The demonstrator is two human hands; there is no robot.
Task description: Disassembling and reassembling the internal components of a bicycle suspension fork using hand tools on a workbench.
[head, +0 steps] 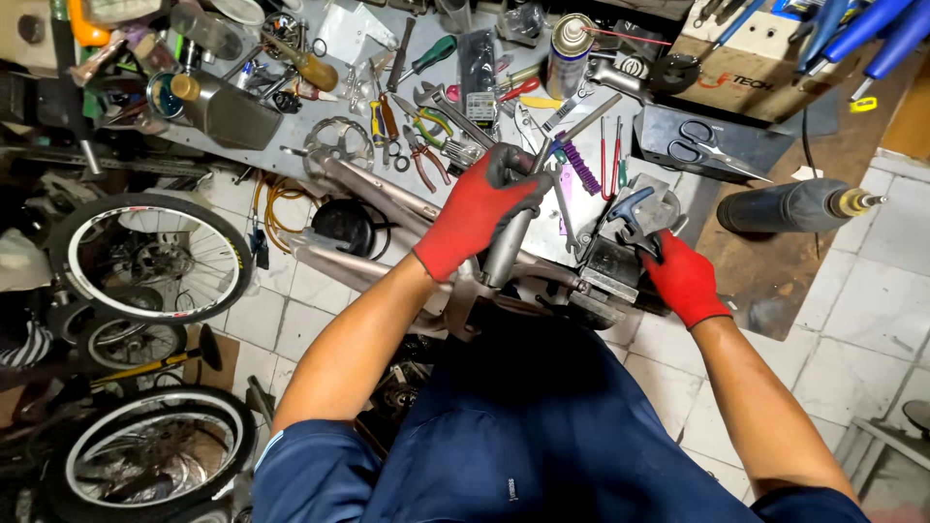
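A grey metal bicycle frame [368, 189] lies across the workbench edge, one end clamped in a dark bench vise [605, 271]. My left hand [481, 208], in a red and black glove, is wrapped around an upright grey tube of the frame [507, 254]. My right hand [683, 279], also red-gloved, grips a dark T-handled tool [632, 215] right over the vise. A chainring [339, 140] sits at the frame's far end.
The grey workbench [320, 107] is strewn with pliers, screwdrivers, wrenches, a spray can [570, 53] and scissors [705, 143]. Bicycle wheels [145, 257] stand on the tiled floor at left. A black cylinder with a brass tip [799, 205] lies at right.
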